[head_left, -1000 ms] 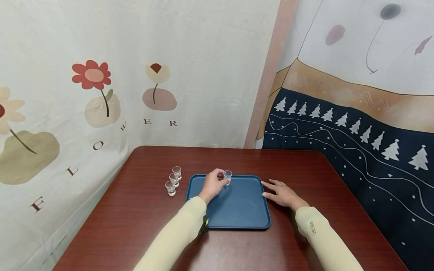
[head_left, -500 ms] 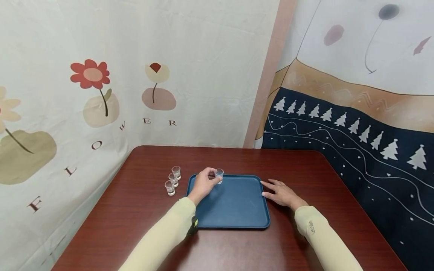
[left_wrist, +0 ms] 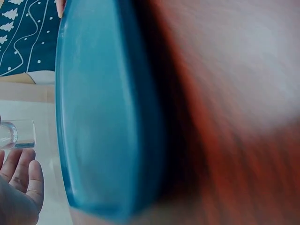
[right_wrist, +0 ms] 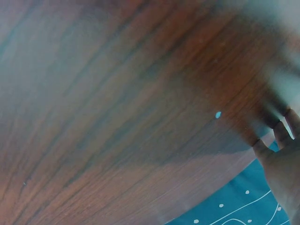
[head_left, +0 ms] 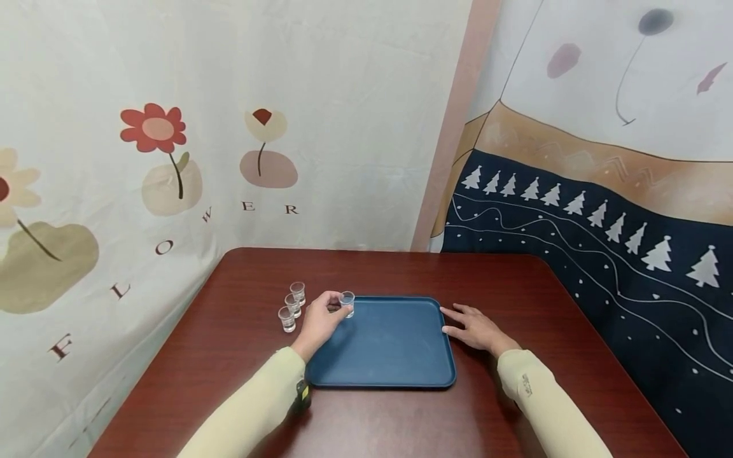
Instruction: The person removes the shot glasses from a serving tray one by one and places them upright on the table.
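Note:
My left hand (head_left: pixel 321 323) pinches a small clear shot glass (head_left: pixel 347 305) between thumb and fingers, over the far left corner of the blue tray (head_left: pixel 395 343). In the left wrist view the same shot glass (left_wrist: pixel 18 134) shows at the left edge, above the curled fingers (left_wrist: pixel 33 180). My right hand (head_left: pixel 476 329) lies beside the tray's right side, fingers spread and fingertips right at its rim. The right wrist view catches this hand (right_wrist: pixel 283 161) at its right edge, low over the wood.
Three more shot glasses, the nearest glass (head_left: pixel 287 319) among them, stand in a slanted row left of the tray. The reddish-brown table (head_left: pixel 378 420) backs onto a flower-printed cloth (head_left: pixel 355 127) and a navy cloth with white trees (head_left: pixel 572 235).
My left hand has moved left across the tray with the shot glass, from the tray's far middle to its far left corner. The right hand has kept its place.

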Demonstrator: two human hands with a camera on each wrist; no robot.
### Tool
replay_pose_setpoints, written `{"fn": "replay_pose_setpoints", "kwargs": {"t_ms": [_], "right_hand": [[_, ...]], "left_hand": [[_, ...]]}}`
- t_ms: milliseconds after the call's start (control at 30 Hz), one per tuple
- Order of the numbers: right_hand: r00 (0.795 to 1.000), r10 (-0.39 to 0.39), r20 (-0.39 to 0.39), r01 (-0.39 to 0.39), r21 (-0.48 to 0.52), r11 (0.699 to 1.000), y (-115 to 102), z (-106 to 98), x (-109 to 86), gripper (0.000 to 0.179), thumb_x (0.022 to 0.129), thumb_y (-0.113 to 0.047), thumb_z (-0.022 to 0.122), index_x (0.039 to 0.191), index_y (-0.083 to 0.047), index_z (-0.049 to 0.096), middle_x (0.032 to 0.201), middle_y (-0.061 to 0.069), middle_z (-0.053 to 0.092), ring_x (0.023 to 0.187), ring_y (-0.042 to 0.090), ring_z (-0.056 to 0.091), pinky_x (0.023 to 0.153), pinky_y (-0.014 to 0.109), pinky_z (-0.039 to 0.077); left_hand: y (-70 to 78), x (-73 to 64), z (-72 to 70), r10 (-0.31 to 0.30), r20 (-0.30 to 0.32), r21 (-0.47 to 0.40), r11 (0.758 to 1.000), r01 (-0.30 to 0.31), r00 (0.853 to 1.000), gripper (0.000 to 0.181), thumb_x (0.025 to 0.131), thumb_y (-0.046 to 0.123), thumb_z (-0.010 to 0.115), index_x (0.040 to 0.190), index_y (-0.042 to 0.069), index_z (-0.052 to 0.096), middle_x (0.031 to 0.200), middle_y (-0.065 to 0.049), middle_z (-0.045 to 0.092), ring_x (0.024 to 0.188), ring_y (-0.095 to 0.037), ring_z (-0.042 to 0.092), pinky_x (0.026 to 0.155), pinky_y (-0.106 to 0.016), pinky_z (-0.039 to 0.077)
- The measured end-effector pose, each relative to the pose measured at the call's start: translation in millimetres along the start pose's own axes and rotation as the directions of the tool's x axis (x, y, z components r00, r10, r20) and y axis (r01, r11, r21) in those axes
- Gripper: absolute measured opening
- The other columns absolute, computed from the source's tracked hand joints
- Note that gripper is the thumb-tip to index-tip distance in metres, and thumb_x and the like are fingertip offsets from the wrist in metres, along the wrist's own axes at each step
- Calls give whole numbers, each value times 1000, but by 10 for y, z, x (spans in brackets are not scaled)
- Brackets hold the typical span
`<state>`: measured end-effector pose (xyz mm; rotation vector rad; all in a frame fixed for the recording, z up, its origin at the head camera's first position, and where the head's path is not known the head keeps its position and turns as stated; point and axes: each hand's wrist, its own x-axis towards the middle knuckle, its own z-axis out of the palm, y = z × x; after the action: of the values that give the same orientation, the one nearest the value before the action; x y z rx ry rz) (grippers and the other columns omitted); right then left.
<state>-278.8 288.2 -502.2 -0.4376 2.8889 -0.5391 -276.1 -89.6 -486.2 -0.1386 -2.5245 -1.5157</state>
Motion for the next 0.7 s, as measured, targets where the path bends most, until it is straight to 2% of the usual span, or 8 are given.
{"fn": "replay_pose_setpoints", "kwargs": {"t_ms": [233, 500, 700], "right_hand": [[1000, -6, -2, 6, -10, 1000, 42, 23, 6, 65, 98, -53, 54, 152, -20, 42, 154, 24, 34, 140, 47, 29, 108, 66, 27], [1000, -8, 0, 8, -8, 1000, 38, 32, 3, 64, 98, -52, 54, 152, -20, 42, 154, 24, 34, 140, 47, 29, 107, 66, 27], [1000, 0, -2, 0, -3, 1000, 47, 31, 5, 65, 98, -53, 54, 153, -21, 42, 154, 24, 33, 141, 47, 28, 108, 67, 27]], "left_hand": [[-85, -152, -214, 20, -11, -22, 1000, -21, 1000, 26, 85, 10, 78, 105, 0, 65, 96, -11, 69, 93, -27, 66, 83, -40, 53], [-236, -384, -479, -37, -2, 11, 999, 37, 999, 26, 84, 11, 79, 104, 1, 66, 95, -9, 70, 90, -24, 68, 81, -31, 54], [-324, -511, -688, -49, 0, 37, 998, 49, 999, 27, 85, 10, 78, 107, 0, 66, 97, -11, 72, 91, -24, 69, 80, -27, 53]]}}
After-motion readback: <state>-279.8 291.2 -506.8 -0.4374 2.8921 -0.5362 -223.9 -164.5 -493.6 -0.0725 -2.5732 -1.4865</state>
